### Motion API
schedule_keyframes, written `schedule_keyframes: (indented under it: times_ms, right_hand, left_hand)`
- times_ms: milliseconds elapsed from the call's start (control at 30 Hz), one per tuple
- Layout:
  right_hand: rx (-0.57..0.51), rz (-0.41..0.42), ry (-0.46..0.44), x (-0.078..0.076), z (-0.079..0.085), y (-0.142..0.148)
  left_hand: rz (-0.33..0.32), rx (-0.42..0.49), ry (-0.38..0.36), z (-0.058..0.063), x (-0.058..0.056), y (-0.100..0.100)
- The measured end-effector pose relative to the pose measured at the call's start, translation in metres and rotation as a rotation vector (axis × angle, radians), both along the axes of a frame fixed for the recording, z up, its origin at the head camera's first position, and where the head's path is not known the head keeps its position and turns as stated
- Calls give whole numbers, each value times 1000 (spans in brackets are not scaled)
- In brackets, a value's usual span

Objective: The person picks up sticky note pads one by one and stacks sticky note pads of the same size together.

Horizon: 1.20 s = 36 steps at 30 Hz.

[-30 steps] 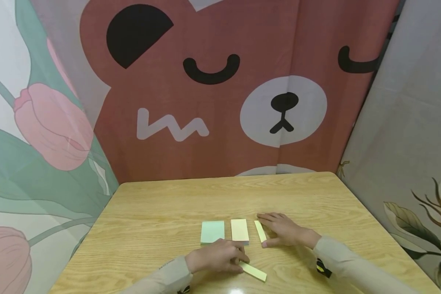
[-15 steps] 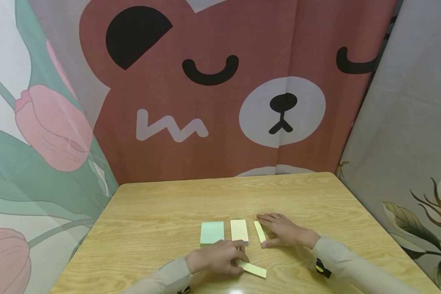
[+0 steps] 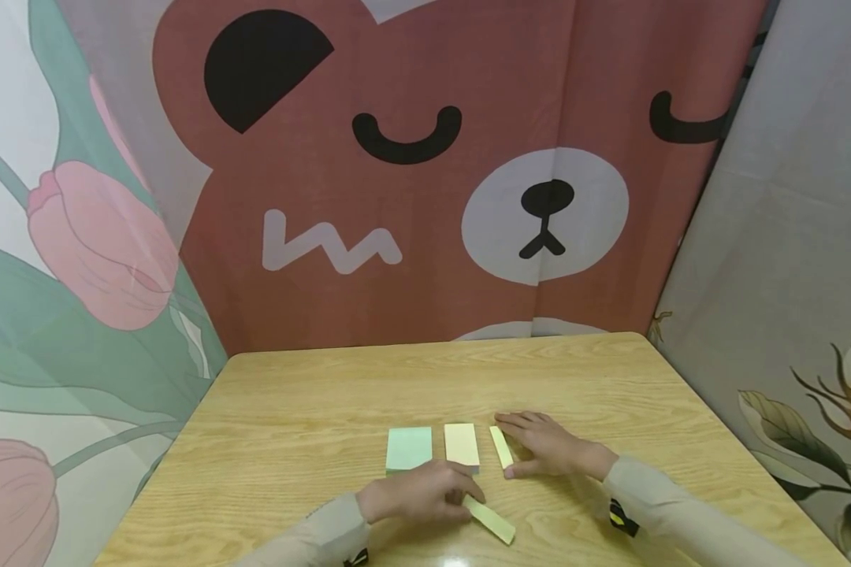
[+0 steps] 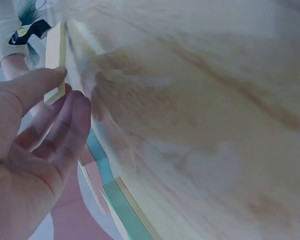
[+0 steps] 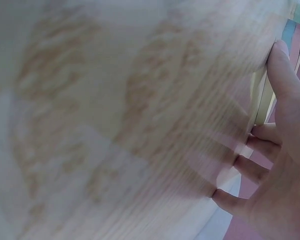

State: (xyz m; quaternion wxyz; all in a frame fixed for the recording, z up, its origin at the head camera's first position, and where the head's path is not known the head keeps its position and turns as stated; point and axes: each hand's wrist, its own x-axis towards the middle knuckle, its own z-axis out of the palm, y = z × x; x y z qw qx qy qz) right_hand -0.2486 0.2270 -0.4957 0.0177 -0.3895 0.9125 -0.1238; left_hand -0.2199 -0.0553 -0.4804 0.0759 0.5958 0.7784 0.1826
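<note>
In the head view my left hand (image 3: 425, 492) pinches one end of a narrow yellow sticky-note pad (image 3: 492, 521) between thumb and fingers. The left wrist view shows that pad (image 4: 55, 60) raised off the tabletop at the fingertips. My right hand (image 3: 549, 445) rests on the table, its fingers spread beside a second narrow yellow pad (image 3: 501, 447). Its thumb is by the pad's near end and its index finger by the far end. Left of it lie a cream rectangular pad (image 3: 461, 443) and a mint-green square pad (image 3: 409, 447), both flat.
The wooden table (image 3: 312, 394) extends beyond the pads on all sides. A curtain with a bear print (image 3: 326, 299) hangs behind its far edge. Flower-print curtains (image 3: 113, 315) flank it left and right.
The pad in my left hand has turned slightly, its free end swinging toward me, and the left fingers have shifted a little. The right hand and the other pads have stayed put.
</note>
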Motion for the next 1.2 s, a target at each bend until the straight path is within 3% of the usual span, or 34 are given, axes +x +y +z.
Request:
schedule_keyframes:
  times_ms: [333, 567, 800, 1200]
  right_hand:
    - [12, -25, -21, 2, 6, -1]
    - [9, -23, -18, 2, 7, -1]
    - [-3, -26, -27, 2, 4, -1]
    - [-35, -27, -2, 2, 1, 0]
  left_hand:
    - [30, 96, -182, 4, -1, 6]
    - [76, 129, -259, 8, -5, 14]
    - [112, 191, -408, 8, -10, 19]
    - [179, 250, -486, 16, -12, 25]
